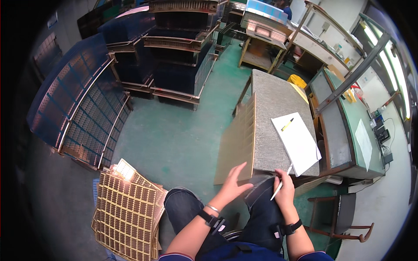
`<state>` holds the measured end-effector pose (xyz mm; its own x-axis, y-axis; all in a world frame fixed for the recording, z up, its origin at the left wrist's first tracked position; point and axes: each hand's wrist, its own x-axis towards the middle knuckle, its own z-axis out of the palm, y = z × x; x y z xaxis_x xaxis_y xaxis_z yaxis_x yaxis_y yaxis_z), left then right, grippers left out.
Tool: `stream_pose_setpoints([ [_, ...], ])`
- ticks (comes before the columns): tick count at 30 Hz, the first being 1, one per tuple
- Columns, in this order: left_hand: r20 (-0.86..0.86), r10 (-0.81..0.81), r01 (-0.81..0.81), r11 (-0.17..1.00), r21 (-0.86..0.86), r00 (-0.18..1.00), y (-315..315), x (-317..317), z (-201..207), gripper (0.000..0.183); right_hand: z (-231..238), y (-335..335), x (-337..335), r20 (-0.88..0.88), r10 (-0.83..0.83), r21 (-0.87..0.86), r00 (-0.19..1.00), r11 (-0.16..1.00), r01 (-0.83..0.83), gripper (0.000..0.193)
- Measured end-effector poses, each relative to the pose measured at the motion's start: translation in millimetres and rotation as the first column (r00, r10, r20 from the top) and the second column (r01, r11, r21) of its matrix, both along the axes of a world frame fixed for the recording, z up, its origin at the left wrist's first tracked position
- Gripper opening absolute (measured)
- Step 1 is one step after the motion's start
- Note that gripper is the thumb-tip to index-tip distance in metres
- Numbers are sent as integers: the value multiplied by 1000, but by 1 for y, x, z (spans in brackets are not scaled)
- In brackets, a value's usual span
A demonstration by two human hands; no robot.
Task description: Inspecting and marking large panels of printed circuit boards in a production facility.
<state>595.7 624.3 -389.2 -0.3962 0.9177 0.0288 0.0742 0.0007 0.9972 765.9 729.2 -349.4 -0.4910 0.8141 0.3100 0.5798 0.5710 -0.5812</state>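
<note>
My left hand (233,187) is open, its fingers spread beside the lower edge of a thin tan panel (235,145). This panel stands on edge against the side of a grey-topped table (272,93). Whether my fingertips touch it, I cannot tell. My right hand (285,191) is closed around a slim white pen (276,192), which points down over my right knee. Beyond that hand, a pad of white paper (298,139) lies on the table near its front corner, with a yellow-and-black pen (287,125) on top.
A stack of gold-and-brown circuit board panels (126,209) stands low to my left. Racks of dark panels (178,80) fill the far left, with another rack (93,117) nearer. On the right are a green-topped bench (348,124) and a wooden chair (346,213).
</note>
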Motion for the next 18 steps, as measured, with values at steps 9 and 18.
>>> stream_pose_setpoints([
  [9,-369,-86,86,996,-17,925,13,-24,-8,68,-1,12,17,71,-8,-20,997,1000,10,22],
  [18,-90,584,-581,812,58,807,-5,-52,-68,28,0,16,22,27,-8,-62,1000,998,9,21],
])
